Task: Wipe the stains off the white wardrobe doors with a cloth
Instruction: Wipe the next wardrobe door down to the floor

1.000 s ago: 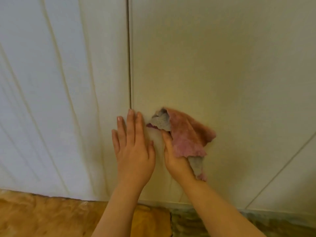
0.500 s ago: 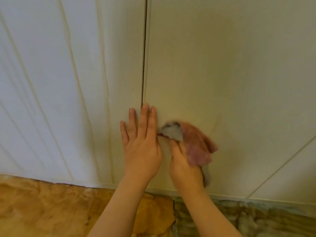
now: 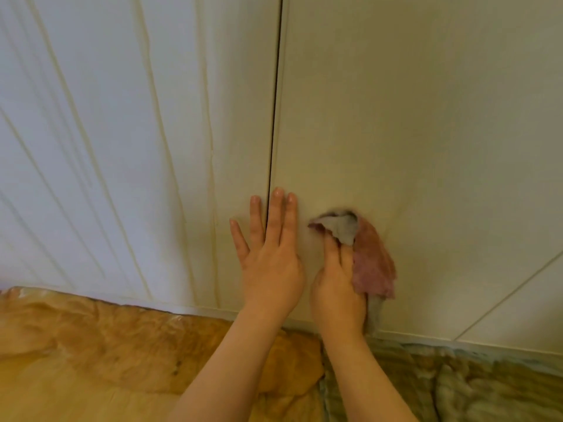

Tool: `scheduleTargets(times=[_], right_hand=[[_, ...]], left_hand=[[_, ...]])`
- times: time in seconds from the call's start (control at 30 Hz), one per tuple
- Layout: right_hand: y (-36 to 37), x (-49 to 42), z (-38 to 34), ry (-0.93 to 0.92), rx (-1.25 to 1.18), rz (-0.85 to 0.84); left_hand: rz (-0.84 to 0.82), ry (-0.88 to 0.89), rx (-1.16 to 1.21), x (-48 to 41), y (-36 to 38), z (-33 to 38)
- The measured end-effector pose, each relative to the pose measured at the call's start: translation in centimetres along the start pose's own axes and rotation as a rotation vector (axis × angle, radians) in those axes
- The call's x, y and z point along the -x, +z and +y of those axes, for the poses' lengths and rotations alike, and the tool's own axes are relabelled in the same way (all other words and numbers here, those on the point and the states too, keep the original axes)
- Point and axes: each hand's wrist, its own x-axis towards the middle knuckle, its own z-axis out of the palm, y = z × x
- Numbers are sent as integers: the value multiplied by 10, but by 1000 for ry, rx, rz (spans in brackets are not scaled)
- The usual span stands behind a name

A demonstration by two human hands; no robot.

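Observation:
Two white wardrobe doors fill the view, a left door and a right door, split by a dark vertical gap. My left hand lies flat with straight fingers across the gap near the doors' lower edge. Just to its right, my right hand holds a crumpled pink and grey cloth against the lower part of the right door. The cloth drapes over the hand's fingers and hides most of them.
A white fabric sheet with long folds hangs at the left, beside the left door. Below the doors lies soft bedding, orange-tan at the left and grey-green at the right. A thin diagonal groove crosses the lower right.
The right hand has slid the cloth downward on the right door, closer to its lower edge. The left hand stays flat by the gap. The view has shifted downward.

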Motion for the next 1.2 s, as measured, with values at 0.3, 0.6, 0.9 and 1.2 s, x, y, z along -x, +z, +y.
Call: scheduleTargets(times=[0.3, 0.6, 0.9, 1.2], right_hand=[[25, 66, 22, 72, -2, -272], [7, 42, 11, 18, 74, -248], [-24, -44, 11, 121, 36, 96], [-23, -23, 19, 61, 105, 16]], left_hand=[[17, 42, -36, 5, 5, -6], [13, 34, -3, 8, 7, -7], [5, 22, -19, 5, 2, 4], [52, 68, -3, 0, -1, 20]])
